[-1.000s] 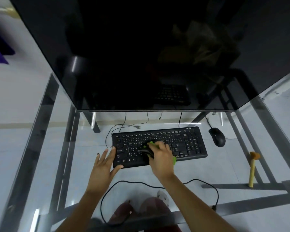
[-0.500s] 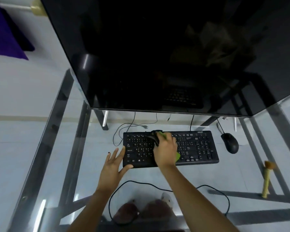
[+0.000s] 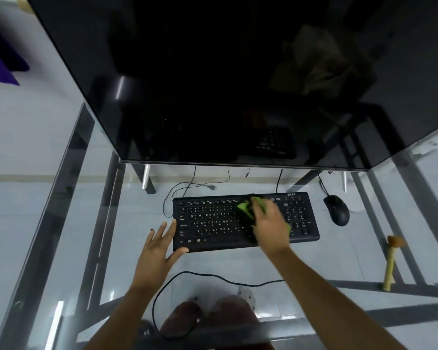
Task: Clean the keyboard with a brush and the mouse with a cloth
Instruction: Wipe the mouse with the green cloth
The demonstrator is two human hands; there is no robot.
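A black keyboard [image 3: 212,223] lies on the glass desk below the monitor. My right hand [image 3: 271,223] is closed around a green and black brush [image 3: 245,208] whose head rests on the keys near the top middle of the keyboard. My left hand [image 3: 159,248] is flat with its fingers spread, the thumb touching the keyboard's front left corner. A black mouse [image 3: 337,209] sits to the right of the keyboard, untouched. No cloth is in view.
A large dark monitor [image 3: 225,84] fills the top of the view. A tan wooden-handled tool [image 3: 391,261] lies at the right. A black cable [image 3: 212,276] loops across the glass desk [image 3: 61,223] in front of the keyboard. My feet show below the glass.
My right hand has swept the brush from the keyboard's middle rows up to the top row and a little to the right. My left hand stays at the front left corner.
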